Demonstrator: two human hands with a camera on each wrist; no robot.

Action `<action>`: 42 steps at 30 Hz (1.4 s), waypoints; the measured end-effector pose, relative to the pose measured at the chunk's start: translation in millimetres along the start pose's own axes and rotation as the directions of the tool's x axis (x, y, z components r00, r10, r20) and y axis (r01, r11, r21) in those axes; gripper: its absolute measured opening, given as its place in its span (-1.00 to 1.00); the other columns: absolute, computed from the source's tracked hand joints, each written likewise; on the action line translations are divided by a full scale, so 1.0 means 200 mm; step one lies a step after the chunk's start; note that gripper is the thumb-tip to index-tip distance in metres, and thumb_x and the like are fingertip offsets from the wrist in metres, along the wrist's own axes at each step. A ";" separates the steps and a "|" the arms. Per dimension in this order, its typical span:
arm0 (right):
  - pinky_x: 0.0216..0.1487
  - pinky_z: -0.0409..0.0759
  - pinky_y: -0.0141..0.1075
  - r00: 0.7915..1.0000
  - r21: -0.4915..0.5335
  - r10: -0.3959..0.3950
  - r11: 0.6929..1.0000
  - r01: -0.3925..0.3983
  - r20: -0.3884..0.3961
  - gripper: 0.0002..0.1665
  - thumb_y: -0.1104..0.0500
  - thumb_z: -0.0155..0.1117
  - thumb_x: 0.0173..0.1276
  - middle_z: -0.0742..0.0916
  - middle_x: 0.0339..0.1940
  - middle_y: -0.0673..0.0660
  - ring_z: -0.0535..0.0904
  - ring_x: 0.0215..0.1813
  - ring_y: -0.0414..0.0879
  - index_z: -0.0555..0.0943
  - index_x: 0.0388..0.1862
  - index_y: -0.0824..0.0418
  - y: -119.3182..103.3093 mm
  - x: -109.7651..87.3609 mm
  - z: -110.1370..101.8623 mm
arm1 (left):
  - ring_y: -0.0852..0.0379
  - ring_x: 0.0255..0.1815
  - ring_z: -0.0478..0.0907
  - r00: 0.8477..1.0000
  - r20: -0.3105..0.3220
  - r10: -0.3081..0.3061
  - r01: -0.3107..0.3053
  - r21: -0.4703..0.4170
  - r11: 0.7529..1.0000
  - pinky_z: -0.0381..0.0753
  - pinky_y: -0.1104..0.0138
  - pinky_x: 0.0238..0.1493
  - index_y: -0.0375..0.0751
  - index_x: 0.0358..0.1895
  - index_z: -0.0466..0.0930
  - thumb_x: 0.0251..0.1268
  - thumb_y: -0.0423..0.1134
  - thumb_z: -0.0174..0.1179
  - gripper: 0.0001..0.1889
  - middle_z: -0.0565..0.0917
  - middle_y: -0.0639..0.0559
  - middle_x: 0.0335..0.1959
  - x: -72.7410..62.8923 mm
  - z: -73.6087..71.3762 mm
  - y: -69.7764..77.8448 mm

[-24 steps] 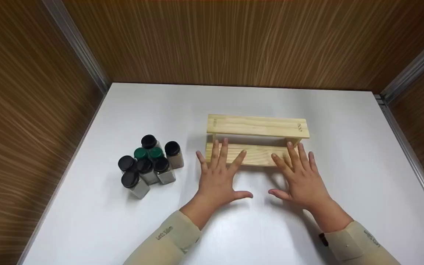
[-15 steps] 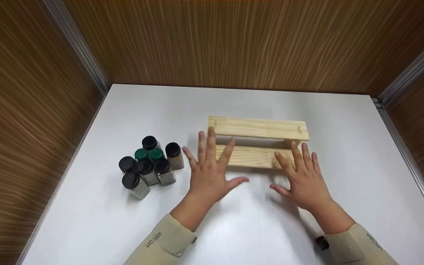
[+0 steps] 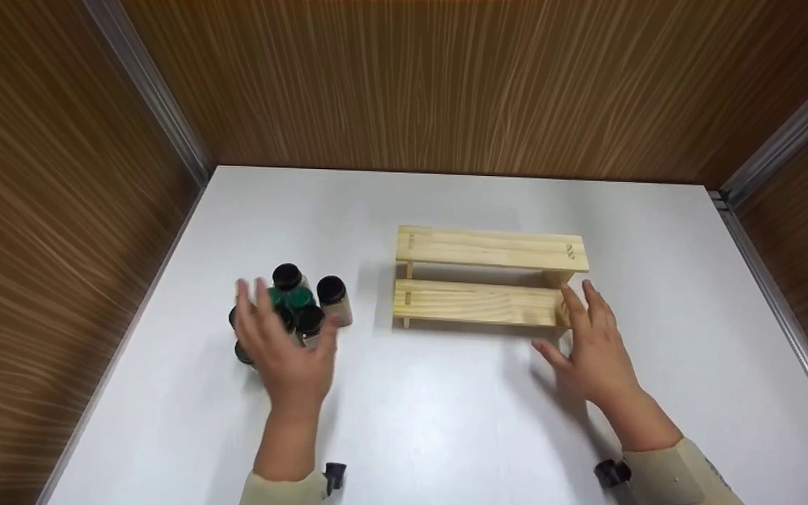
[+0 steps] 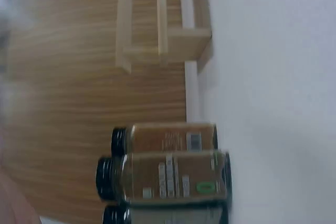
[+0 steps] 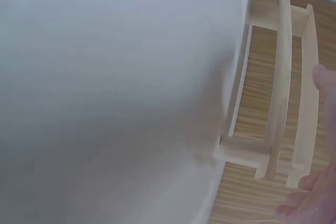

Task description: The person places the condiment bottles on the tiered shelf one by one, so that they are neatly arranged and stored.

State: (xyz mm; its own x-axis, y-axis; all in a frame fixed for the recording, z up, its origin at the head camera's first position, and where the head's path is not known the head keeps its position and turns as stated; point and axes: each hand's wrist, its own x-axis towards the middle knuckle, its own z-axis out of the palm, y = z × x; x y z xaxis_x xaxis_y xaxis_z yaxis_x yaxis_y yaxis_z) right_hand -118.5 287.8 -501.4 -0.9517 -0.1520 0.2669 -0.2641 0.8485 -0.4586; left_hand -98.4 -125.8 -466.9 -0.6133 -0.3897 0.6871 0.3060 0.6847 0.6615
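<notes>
My left hand (image 3: 288,351) is over a cluster of spice jars (image 3: 334,298), fingers apart and holding nothing; it hides part of the group. Most lids are black, with green lids (image 3: 300,297) in the middle. Seen side-on in the left wrist view, a labelled jar (image 4: 176,179) contains something brown. A two-tier wooden rack (image 3: 477,305) stands right of the jars, both shelves bare. Beside its right front end is my right hand (image 3: 593,351), fingers extended; whether they touch the wood is unclear. The right wrist view catches the rack (image 5: 281,93) and blurred fingers (image 5: 325,82) at its edge.
A white table (image 3: 432,421) carries everything. Wood-grain panels (image 3: 446,84) rise behind it and at both sides, with metal strips (image 3: 151,91) at the corners. A dark wrist-worn piece (image 3: 334,477) sits at the left cuff, another (image 3: 613,473) at the right.
My left hand has moved left from the rack to above the spice jars, uncovering the lower shelf. The right hand has stayed near the rack's right end, turning slightly. Rack and jars look unmoved.
</notes>
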 end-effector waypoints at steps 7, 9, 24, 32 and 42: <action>0.53 0.06 0.43 0.975 0.328 0.184 0.920 -0.215 0.122 0.14 0.04 0.32 0.59 0.01 0.67 0.57 -0.07 0.65 0.54 -0.22 0.76 0.31 0.03 0.02 -0.02 | -0.32 0.67 -0.07 0.979 -0.025 -0.201 0.200 -0.051 0.979 0.05 -0.24 0.58 -0.45 0.62 0.02 0.24 -0.23 0.53 0.03 0.02 -0.45 0.65 -0.07 -0.13 -0.11; 0.51 0.09 0.43 0.969 0.372 0.202 0.897 -0.240 0.138 0.14 0.04 0.30 0.61 0.00 0.68 0.56 -0.04 0.64 0.55 -0.26 0.76 0.31 0.04 0.03 -0.02 | -0.31 0.68 -0.09 0.963 -0.005 -0.271 0.270 -0.052 0.961 -0.01 -0.19 0.61 -0.43 0.63 -0.03 0.23 -0.26 0.55 0.07 0.01 -0.44 0.65 -0.10 -0.15 -0.14; 0.08 0.47 -0.59 0.937 0.614 0.312 0.712 -0.341 0.157 0.03 0.23 0.17 0.68 0.24 0.62 0.49 0.50 0.31 0.02 -0.30 0.76 0.29 0.07 0.04 0.03 | -0.29 0.68 0.03 0.835 0.126 -0.535 0.547 -0.093 0.832 0.02 -0.04 0.65 -0.33 0.66 -0.05 0.20 -0.52 0.49 0.07 0.06 -0.38 0.65 -0.17 -0.16 -0.26; 0.11 0.55 -0.55 0.908 0.753 0.370 0.537 -0.381 0.195 -0.04 0.22 0.04 0.73 0.26 0.56 0.56 0.54 0.08 -0.44 -0.35 0.75 0.28 0.10 0.04 0.05 | -0.22 0.65 0.16 0.742 0.166 -0.650 0.671 -0.181 0.719 0.18 -0.06 0.60 -0.30 0.65 0.05 0.28 -0.63 0.35 -0.07 0.25 -0.32 0.62 -0.16 -0.16 -0.28; 0.16 0.50 -0.56 0.887 0.748 0.396 0.509 -0.426 0.237 -0.13 0.10 -0.09 0.78 0.23 0.61 0.52 0.48 0.13 -0.47 -0.30 0.76 0.29 0.14 0.03 0.07 | -0.21 0.58 0.31 0.653 0.151 -0.742 0.752 -0.241 0.613 0.33 -0.09 0.52 -0.35 0.58 0.31 0.29 -0.67 0.30 -0.23 0.40 -0.32 0.54 -0.16 -0.18 -0.33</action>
State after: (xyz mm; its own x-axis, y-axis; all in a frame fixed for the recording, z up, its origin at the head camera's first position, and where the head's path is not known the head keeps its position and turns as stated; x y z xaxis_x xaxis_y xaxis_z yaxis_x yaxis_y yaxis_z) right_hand -133.4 303.0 -524.2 -0.9861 0.0807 -0.1452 0.1540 0.1170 -0.9811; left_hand -73.0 -181.5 -521.7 -0.7372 -0.6699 -0.0876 -0.0983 -0.0220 0.9949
